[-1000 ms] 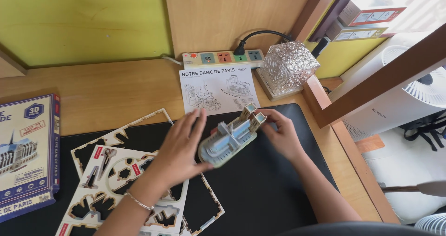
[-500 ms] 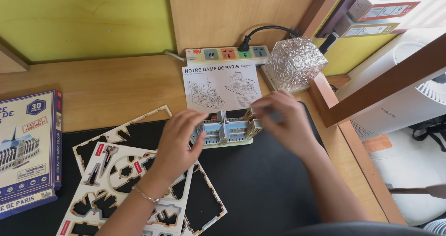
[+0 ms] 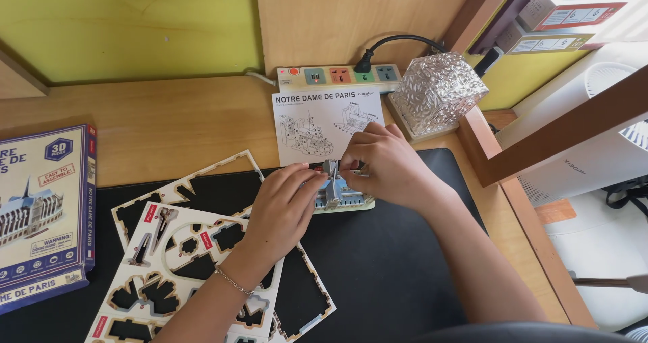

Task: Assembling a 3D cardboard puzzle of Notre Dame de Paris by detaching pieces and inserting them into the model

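Note:
A small grey and blue card model of a cathedral (image 3: 339, 196) stands upright on the black desk mat (image 3: 378, 269). My left hand (image 3: 282, 208) grips its left side, fingers curled round the base. My right hand (image 3: 381, 167) holds the model's right side and pinches its thin spire at the top. Most of the model is hidden under both hands. The white instruction sheet (image 3: 317, 117) lies just behind the model, partly under my right hand.
Two punched-out white puzzle sheets (image 3: 182, 248) lie on the mat at the left. The blue puzzle box (image 3: 40, 208) sits at the far left. Behind are a power strip (image 3: 337, 76), a textured glass lamp (image 3: 437, 95) and a wooden rail (image 3: 513, 201) along the right edge.
The model went from lying tilted in my hands to standing upright on the mat. My right hand has moved onto its top and my left hand closed in on its side.

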